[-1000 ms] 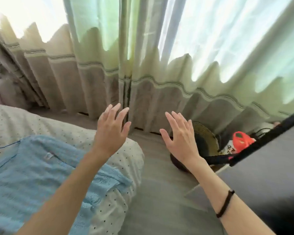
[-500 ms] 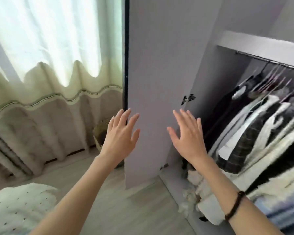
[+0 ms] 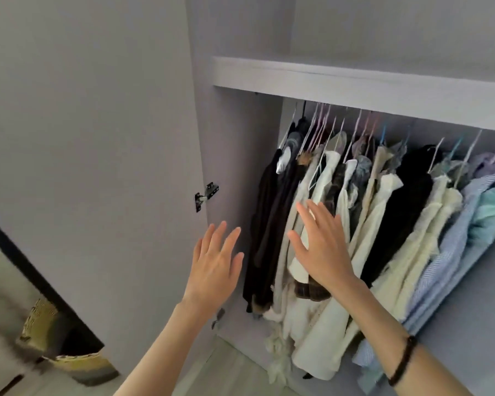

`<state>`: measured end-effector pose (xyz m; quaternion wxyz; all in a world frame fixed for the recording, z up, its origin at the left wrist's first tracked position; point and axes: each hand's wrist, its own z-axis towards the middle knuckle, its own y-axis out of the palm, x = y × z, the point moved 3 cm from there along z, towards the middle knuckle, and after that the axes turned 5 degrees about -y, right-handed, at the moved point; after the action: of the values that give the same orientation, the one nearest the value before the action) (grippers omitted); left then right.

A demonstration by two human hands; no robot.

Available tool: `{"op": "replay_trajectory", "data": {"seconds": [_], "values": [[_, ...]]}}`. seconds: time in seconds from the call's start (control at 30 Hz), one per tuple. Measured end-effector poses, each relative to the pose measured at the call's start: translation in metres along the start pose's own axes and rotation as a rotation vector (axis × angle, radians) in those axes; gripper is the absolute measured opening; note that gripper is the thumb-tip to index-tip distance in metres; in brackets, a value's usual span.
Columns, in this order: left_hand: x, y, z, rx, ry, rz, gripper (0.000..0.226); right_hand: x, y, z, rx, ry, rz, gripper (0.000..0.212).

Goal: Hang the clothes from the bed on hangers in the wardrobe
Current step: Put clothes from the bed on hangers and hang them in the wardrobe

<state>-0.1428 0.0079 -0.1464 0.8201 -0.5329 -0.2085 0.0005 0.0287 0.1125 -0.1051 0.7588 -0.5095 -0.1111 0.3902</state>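
— What is seen at the pale grey open wardrobe (image 3: 240,167)?
— A packed row of black, cream and blue hung clothes (image 3: 383,224) is seen inside it on thin wire hangers (image 3: 320,130), under its shelf.
— And the hands?
— The left hand (image 3: 215,267) is raised before the wardrobe's hinged door, fingers spread, nothing held. The right hand (image 3: 320,250) is likewise spread flat before the cream garments; contact cannot be judged.

Soft, even daylight, moderately bright, no glare. Deep shade under the pale grey wardrobe shelf (image 3: 355,90) and among the dark hanging garments (image 3: 272,224). Motion blur on both hands (image 3: 215,267) and the woven straw basket (image 3: 77,361). Wide-angle bending at the edges.
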Motion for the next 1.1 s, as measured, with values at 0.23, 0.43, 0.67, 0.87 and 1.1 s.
{"op": "replay_trajectory", "data": {"seconds": [0.23,0.43,0.67,0.87,1.1], "values": [[-0.017,0.021,0.108,-0.015,0.149,-0.016,0.048,0.013,0.031,0.077,0.044,0.064,0.074,0.054],[-0.007,0.045,0.170,-0.086,0.182,-0.103,0.050,0.043,0.044,0.126,0.036,0.094,0.033,0.052],[0.013,0.062,0.236,-0.057,0.161,-0.210,0.048,0.074,0.057,0.197,0.007,-0.038,-0.050,0.066],[0.018,0.075,0.274,-0.080,0.126,-0.221,0.041,0.101,0.077,0.218,-0.105,-0.149,-0.043,0.076],[0.027,0.086,0.305,-0.164,0.031,-0.285,0.031,0.117,0.075,0.220,0.004,-0.205,0.047,0.066]]}}
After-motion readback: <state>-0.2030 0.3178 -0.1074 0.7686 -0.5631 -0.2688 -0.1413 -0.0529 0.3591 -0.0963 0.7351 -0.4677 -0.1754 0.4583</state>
